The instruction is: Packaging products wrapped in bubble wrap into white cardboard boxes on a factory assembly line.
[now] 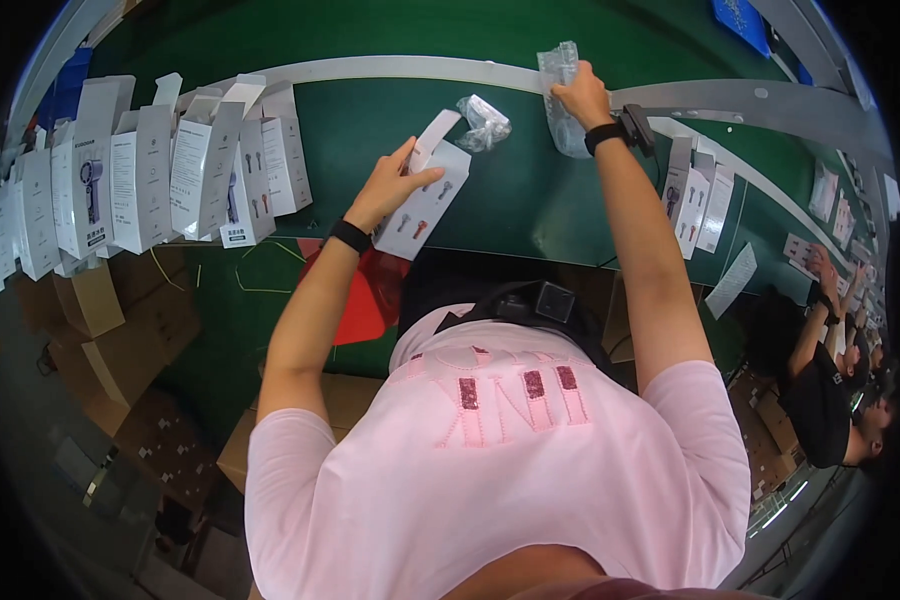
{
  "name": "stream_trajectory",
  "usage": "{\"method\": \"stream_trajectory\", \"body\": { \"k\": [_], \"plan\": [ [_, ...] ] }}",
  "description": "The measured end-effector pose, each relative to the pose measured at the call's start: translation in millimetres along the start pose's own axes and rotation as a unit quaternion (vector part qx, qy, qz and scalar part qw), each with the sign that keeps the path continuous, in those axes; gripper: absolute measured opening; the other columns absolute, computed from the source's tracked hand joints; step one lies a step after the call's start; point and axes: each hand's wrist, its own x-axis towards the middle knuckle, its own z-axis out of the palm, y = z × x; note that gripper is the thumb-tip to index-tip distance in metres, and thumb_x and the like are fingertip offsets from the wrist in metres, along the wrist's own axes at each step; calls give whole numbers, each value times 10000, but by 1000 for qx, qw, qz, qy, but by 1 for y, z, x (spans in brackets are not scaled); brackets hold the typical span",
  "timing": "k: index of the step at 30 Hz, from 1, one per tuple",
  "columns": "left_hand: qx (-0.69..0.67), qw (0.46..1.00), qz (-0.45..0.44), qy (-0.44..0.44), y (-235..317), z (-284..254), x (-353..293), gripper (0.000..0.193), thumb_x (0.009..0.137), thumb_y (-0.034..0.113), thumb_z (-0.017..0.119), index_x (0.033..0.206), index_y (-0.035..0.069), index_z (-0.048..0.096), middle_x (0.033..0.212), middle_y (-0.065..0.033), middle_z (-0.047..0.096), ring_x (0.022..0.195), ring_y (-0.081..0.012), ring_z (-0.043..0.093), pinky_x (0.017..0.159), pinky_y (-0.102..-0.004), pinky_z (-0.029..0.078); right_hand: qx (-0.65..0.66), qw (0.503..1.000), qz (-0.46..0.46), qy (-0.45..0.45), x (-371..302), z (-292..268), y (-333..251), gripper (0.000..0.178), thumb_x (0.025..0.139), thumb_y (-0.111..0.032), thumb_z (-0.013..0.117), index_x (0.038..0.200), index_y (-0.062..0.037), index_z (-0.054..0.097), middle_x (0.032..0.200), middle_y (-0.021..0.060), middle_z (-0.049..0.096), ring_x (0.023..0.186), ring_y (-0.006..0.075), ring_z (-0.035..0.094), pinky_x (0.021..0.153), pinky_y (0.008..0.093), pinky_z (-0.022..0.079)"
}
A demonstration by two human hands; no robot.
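My left hand (396,186) grips a white printed box (425,215) with small fan pictures on its side, tilted at the near edge of the green table. Its top flap (436,138) stands raised. Just beyond the box lies a small white item in clear plastic wrap (484,124). Farther off to the right, my right hand (582,97) has its fingers around a clear plastic bag (562,115) near the white rail. What the bag contains, if anything, I cannot make out.
Several white boxes with open flaps (150,180) stand in a row at the left. More white boxes (698,200) are at the right, near a loose paper sheet (733,280). A white rail (410,68) curves along the far side. Another person (825,390) works at far right; cartons (120,345) sit below left.
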Motion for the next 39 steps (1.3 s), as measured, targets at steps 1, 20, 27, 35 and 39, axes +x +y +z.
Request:
{"method": "stream_trajectory", "body": {
  "k": [1,20,27,35,39],
  "plan": [
    [162,974,59,144,-8,2,3,833,789,397,743,1411,-11,369,1167,-199,562,1059,-289,573,895,-357,466,53,998,-41,9,-2,-2,8,730,696,-348,754,1244,43,470,1076,293,619,1029,416,605,885,412,482],
    [-451,800,170,-356,119,113,-124,921,632,323,760,1392,5,349,1176,-198,552,969,-296,604,785,-376,523,129,839,-509,140,-259,-269,-102,283,670,-69,778,941,-28,706,861,119,611,698,210,574,613,287,462],
    [-563,690,63,-451,115,125,-119,913,615,395,767,1347,20,369,1081,-275,556,743,-380,623,529,-397,554,128,809,-535,209,-265,-250,-118,430,583,25,729,996,-94,741,909,44,498,657,149,495,532,250,369],
    [-559,717,115,-400,105,125,-118,904,647,366,756,1373,20,345,1119,-239,558,792,-358,649,534,-405,577,158,790,-519,288,-238,-226,-115,652,700,-397,821,1236,-88,616,1097,138,524,997,293,562,856,383,456],
    [-343,900,185,-193,101,118,-110,845,713,314,747,1390,-8,356,1188,-181,553,1027,-268,596,856,-359,503,579,796,-144,-101,-229,-193,-97,943,728,-421,783,1433,16,335,1209,116,570,1079,180,553,949,291,421]
  ]
}}
